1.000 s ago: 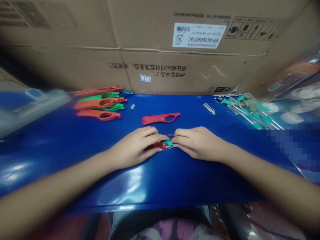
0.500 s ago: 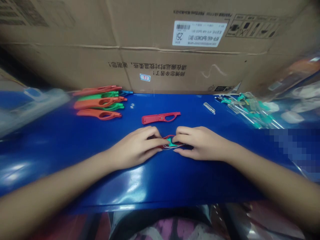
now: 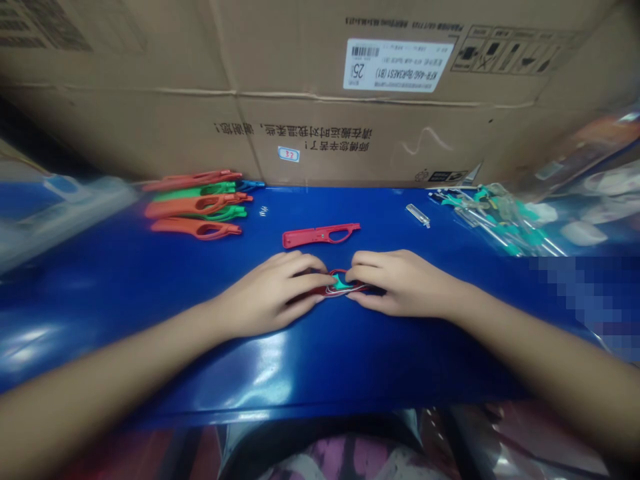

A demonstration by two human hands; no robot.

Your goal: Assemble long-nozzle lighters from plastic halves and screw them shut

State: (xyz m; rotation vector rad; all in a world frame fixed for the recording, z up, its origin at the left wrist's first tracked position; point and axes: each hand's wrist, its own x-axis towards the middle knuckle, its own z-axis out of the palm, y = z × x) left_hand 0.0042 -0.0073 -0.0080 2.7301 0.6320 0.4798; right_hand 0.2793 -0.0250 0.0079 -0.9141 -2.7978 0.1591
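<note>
My left hand [image 3: 273, 293] and my right hand [image 3: 395, 283] meet at the middle of the blue table [image 3: 320, 360]. Both press and pinch a red plastic handle shell with a teal insert [image 3: 343, 285] that lies flat between the fingertips. Most of that shell is hidden under my fingers. A second red handle shell [image 3: 321, 235] lies loose on the table just beyond my hands.
A stack of orange and green handle pieces [image 3: 197, 207] lies at the back left. A small metal piece [image 3: 418, 215] and a pile of teal and metal parts in clear wrap [image 3: 495, 217] sit at the back right. A large cardboard box [image 3: 320, 93] walls the far edge.
My right hand has slid slightly right, baring more of the teal insert between my fingertips. The left hand has barely moved.
</note>
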